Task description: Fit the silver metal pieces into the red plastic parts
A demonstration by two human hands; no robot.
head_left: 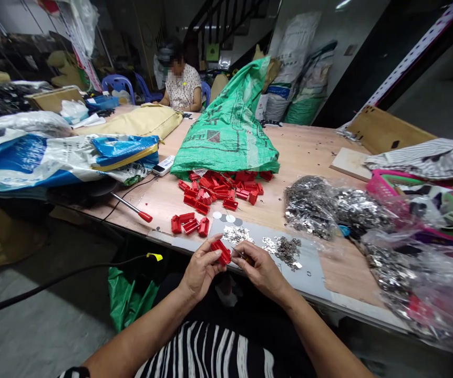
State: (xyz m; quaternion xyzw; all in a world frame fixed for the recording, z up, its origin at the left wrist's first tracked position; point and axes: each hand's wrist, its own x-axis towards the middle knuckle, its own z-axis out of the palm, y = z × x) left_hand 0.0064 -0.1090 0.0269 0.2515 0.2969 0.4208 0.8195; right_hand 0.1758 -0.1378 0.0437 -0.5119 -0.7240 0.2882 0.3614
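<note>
My left hand [202, 269] is closed on a red plastic housing [220, 252], held in front of the table edge. In the fingers of my right hand [260, 266] is a slim pointed tool [242, 255] with a dark handle, mostly covered by the fingers. Its thin tip points at the right side of the red plastic housing; whether they touch I cannot tell. Just beyond my hands, small silver metal pieces [237, 234] and a darker heap of metal pieces [288, 251] lie on a grey mat [309, 268]. Several loose red housings [191, 226] sit left of the mat.
A green woven sack [226, 131] spills more red housings [218, 189] onto the table. Clear bags of metal parts [313, 207] and a pink basket [382, 184] stand at the right. A red-tipped lever [144, 216] juts out on the left. Another person [183, 84] sits at the far side.
</note>
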